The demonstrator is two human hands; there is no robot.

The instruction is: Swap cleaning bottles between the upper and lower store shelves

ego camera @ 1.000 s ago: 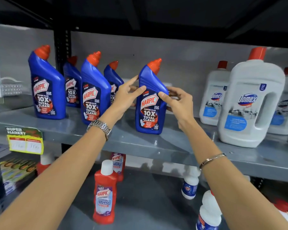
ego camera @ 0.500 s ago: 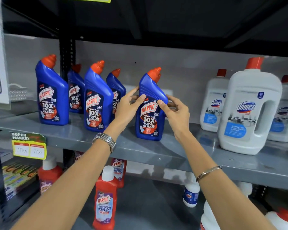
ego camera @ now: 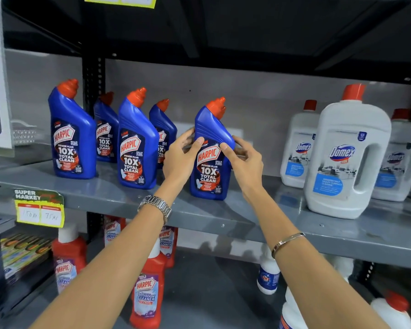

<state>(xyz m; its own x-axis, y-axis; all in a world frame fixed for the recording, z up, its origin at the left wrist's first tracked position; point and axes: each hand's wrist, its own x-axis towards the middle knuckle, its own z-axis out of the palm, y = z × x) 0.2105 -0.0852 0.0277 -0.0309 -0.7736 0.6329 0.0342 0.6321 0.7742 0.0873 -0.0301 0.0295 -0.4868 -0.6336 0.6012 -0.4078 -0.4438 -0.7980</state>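
A blue Harpic bottle (ego camera: 210, 167) with an orange cap stands upright on the grey upper shelf (ego camera: 223, 217). My left hand (ego camera: 179, 157) grips its left shoulder and my right hand (ego camera: 243, 160) grips its right shoulder, thumbs on the front above the label. Several more blue Harpic bottles (ego camera: 137, 143) stand to the left on the same shelf. On the lower shelf (ego camera: 199, 293) stand red Harpic bathroom cleaner bottles (ego camera: 147, 298) with white caps.
White Domex jugs (ego camera: 344, 162) with red caps fill the right of the upper shelf. Small white bottles (ego camera: 268, 276) sit on the lower shelf at right. A yellow price tag (ego camera: 39, 210) hangs on the shelf edge at left. A black upright post (ego camera: 93, 74) stands behind.
Both hands have closed in tighter on the bottle's shoulders. The bottle stays standing on the upper shelf. The camera has tilted up a little.
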